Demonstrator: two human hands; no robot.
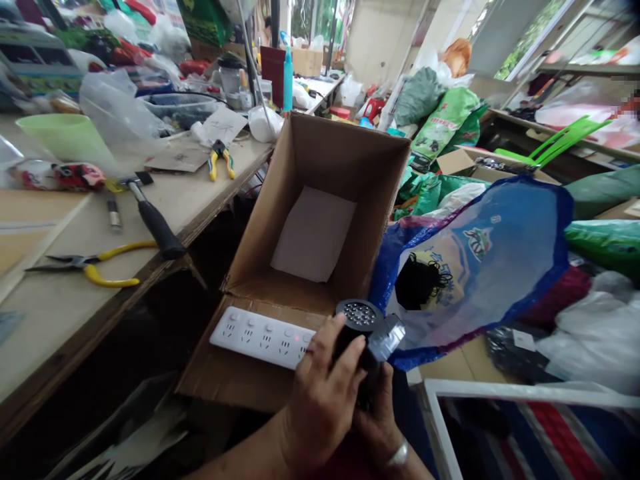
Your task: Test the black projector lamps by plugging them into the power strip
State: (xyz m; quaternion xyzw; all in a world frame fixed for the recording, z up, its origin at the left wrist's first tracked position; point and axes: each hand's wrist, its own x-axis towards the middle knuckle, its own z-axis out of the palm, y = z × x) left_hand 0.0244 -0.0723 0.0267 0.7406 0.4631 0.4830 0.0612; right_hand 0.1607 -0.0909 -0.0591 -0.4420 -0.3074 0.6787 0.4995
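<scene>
A black round lamp [359,315] with several small LEDs in its face is in my hands, above the near flap of a cardboard box. The lamp's face is turned upward. My left hand [325,390] has its fingers wrapped over the lamp's left side. From below and the right, my right hand [380,407] grips its body, mostly hidden behind the left hand. A shiny, clear or silvery piece [386,339] juts from the lamp's right side. Just left of it lies a white power strip [263,337] with a small red light on.
The open cardboard box [250,227] has a white sheet [315,233] on its bottom. Pliers [95,263], a hammer [157,223] and cutters [220,162] lie on the left bench. A blue-edged bag [500,260] holding something black stands right, with a white frame [530,387] nearer.
</scene>
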